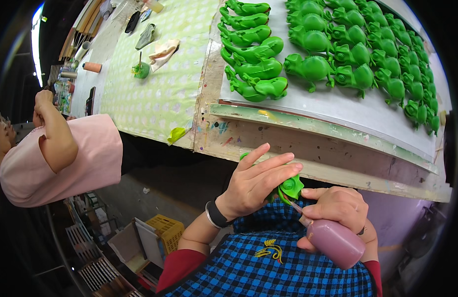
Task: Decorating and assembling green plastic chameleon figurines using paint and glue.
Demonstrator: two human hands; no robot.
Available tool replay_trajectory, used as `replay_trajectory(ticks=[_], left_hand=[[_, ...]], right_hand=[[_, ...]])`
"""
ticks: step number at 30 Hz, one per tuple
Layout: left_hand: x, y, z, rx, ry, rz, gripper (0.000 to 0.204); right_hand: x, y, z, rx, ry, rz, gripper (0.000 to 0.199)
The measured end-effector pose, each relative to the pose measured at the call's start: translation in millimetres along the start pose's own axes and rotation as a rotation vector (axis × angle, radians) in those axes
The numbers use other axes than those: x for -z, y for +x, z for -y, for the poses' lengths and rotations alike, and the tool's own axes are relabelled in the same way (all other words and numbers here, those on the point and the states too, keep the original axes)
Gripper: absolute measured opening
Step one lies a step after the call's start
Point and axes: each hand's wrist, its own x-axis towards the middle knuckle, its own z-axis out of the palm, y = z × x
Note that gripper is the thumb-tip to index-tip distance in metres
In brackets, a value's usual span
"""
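My left hand (256,180) wraps around a green toy chameleon figure (289,188), held just below the table's front edge. My right hand (337,208) grips a pink squeeze bottle (335,242) whose thin nozzle points at the figure's head. Most of the figure is hidden under my left fingers. On the white board (347,111) above lie several rows of the same green chameleon figures (308,67).
A paint-stained wooden table edge (288,143) runs across the middle. To the left, another person in a pink sleeve (65,158) works at a green patterned cloth (159,84) with a small green pot (141,70) and rags. A yellow crate (165,230) sits on the floor below.
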Motion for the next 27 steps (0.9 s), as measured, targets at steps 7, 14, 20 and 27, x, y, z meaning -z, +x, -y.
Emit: replay_trajectory(ticks=[7,14,20,27], left_hand=[[-2.5,-0.8,1.4,0.007,-0.045,0.009,0.035],[-4.0,-0.8,1.0,0.031,-0.147,-0.064,0.037],[-4.7,0.0,0.6,0.04,-0.188,-0.054,0.036],[-4.6,-1.0,0.8,0.041,-0.154,0.046,0.037]], right_hand=[[-2.4,-2.0,2.8,-0.016,-0.002,-0.079,0.042],[-0.4,-1.9,5.9,-0.074,0.02,-0.075,0.043],[0.3,-0.7,6.6,-0.088,-0.016,-0.065,0.044],[0.8,-2.2,4.9,-0.13,-0.034,0.014,0.044]])
